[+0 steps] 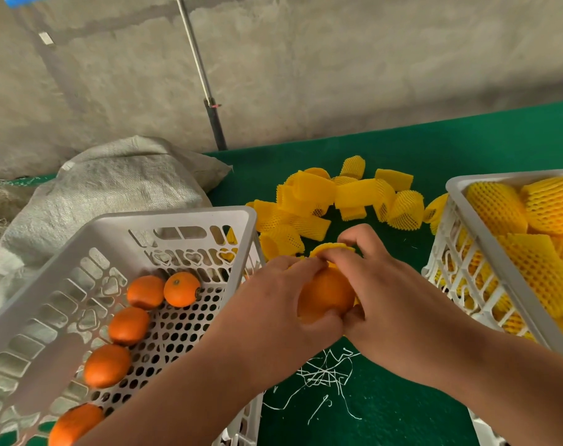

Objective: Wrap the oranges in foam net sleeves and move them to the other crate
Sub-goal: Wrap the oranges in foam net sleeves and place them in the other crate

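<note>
Between the two crates, both hands, left hand point(273, 304) and right hand point(392, 294), grip one orange point(325, 299), pulling a sleeve point(333, 249) on. Left crate point(177, 217) holds five bare oranges point(128, 325); right crate point(486, 239) holds wrapped ones point(499, 207).

My worktop point(434, 146) is covered in green cloth, and a tangle of thin white shreds point(325, 378) lies on it close in front of me. Off its far left corner sits a slumped grey woven sack point(112, 185). Behind, a metal pole point(202, 75) leans against the rough concrete wall point(338, 59).
</note>
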A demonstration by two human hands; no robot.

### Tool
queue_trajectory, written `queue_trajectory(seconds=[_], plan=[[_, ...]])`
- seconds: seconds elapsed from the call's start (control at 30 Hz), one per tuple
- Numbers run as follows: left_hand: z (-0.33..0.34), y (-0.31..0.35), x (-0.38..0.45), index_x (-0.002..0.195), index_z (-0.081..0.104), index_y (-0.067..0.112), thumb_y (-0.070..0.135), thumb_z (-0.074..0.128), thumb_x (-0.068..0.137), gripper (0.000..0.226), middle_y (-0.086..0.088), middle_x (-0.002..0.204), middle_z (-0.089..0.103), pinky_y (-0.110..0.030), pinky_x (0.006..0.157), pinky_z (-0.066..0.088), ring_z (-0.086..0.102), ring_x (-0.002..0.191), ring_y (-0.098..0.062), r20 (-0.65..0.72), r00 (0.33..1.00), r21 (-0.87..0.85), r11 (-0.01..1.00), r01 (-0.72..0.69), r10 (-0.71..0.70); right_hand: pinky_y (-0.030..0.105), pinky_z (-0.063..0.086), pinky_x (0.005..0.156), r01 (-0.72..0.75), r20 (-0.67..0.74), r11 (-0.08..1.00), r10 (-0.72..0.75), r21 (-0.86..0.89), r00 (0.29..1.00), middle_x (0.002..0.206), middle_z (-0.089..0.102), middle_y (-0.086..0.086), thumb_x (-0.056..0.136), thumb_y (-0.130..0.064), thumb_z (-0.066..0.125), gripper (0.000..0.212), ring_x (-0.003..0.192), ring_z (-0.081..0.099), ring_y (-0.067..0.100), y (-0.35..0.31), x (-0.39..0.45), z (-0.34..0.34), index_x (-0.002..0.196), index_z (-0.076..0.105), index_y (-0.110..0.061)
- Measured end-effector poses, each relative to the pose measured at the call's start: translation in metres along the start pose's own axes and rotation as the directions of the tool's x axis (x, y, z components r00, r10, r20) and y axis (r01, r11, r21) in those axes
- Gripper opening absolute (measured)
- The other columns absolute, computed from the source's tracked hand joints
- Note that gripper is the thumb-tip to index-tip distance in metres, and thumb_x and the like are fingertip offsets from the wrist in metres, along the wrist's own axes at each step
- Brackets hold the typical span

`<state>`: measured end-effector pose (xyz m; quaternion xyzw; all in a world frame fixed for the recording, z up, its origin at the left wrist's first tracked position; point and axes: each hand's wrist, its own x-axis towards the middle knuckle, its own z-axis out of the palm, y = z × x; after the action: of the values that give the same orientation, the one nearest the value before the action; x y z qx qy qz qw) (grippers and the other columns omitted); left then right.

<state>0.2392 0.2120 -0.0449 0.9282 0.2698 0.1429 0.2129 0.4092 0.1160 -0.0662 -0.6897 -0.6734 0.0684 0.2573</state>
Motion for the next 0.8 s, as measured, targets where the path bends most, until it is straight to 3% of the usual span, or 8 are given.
queue_trajectory(seconds=[0.1,0.17,0.23,0.33,0.5,0.7,0.8], plan=[[0.001,0.002,0.0,0.109,0.059,0.042,0.06,0.053,0.083,0.032,0.015,0.091,0.06,-0.025,0.07,0.051,0.058,0.082,-0.003,-0.03,0.999,-0.027,1.0,0.014,-0.015,0.02,0.058,0.063,0.029,0.001,0.998,-0.029,-0.049,1.0,0.141,0.028,-0.013,0.083,-0.026,0.078,0.06,0.079,0.06,0.013,-0.01,0.0,-0.003,0.134,0.048,-0.035],[0.002,0.003,0.0,0.097,0.058,0.041,0.06,0.052,0.081,0.025,0.015,0.077,0.057,-0.014,0.059,0.04,0.056,0.07,-0.002,-0.087,0.996,-0.023,1.0,0.017,-0.019,0.019,0.057,0.062,0.045,-0.001,0.998,-0.045,-0.043,0.999,0.139,0.03,-0.012,0.083,-0.023,0.077,0.057,0.076,0.06,0.011,-0.014,0.0,-0.006,0.132,0.051,-0.035],[0.002,0.004,0.001,0.091,0.056,0.041,0.062,0.052,0.079,0.024,0.016,0.07,0.053,-0.012,0.054,0.033,0.053,0.063,-0.001,-0.13,0.991,-0.016,0.999,0.031,-0.033,0.015,0.055,0.06,0.055,0.003,0.998,-0.055,-0.029,0.998,0.137,0.032,-0.013,0.083,-0.022,0.075,0.056,0.075,0.059,0.007,-0.017,0.0,-0.008,0.133,0.052,-0.036],[0.002,0.002,0.001,0.09,0.06,0.038,0.068,0.051,0.077,0.034,0.017,0.068,0.055,-0.013,0.051,0.033,0.054,0.061,-0.002,-0.18,0.982,-0.003,0.998,0.066,-0.065,0.008,0.047,0.059,0.082,0.007,0.996,-0.082,-0.02,0.997,0.139,0.031,-0.016,0.086,-0.022,0.068,0.061,0.078,0.056,-0.001,-0.019,-0.001,-0.01,0.141,0.049,-0.038],[0.002,0.001,-0.002,0.088,0.06,0.034,0.076,0.045,0.079,0.045,0.014,0.067,0.058,-0.016,0.051,0.039,0.055,0.06,-0.003,-0.269,0.96,0.136,0.983,0.123,-0.082,0.003,0.042,0.062,0.139,0.032,0.99,-0.141,0.037,0.99,0.143,0.031,-0.022,0.084,-0.037,0.037,0.069,0.084,0.056,-0.006,-0.024,-0.003,-0.011,0.153,0.041,-0.037],[0.003,0.004,0.0,0.102,0.061,0.036,0.069,0.058,0.087,0.036,0.014,0.078,0.053,-0.014,0.058,0.038,0.052,0.067,-0.002,-0.238,0.97,0.165,0.982,0.087,-0.046,0.003,0.04,0.058,0.163,0.01,0.984,-0.165,0.072,0.986,0.142,0.035,-0.023,0.087,-0.029,0.051,0.067,0.089,0.054,-0.013,-0.022,-0.003,-0.013,0.154,0.044,-0.033],[0.005,0.002,0.001,0.103,0.06,0.036,0.068,0.053,0.08,0.04,0.015,0.082,0.053,-0.015,0.059,0.041,0.051,0.069,-0.001,-0.24,0.969,0.121,0.989,0.084,-0.053,0.006,0.043,0.06,0.159,-0.013,0.977,-0.159,0.143,0.987,0.136,0.038,-0.026,0.088,-0.034,0.052,0.064,0.089,0.058,-0.005,-0.023,-0.004,-0.014,0.151,0.045,-0.039]])
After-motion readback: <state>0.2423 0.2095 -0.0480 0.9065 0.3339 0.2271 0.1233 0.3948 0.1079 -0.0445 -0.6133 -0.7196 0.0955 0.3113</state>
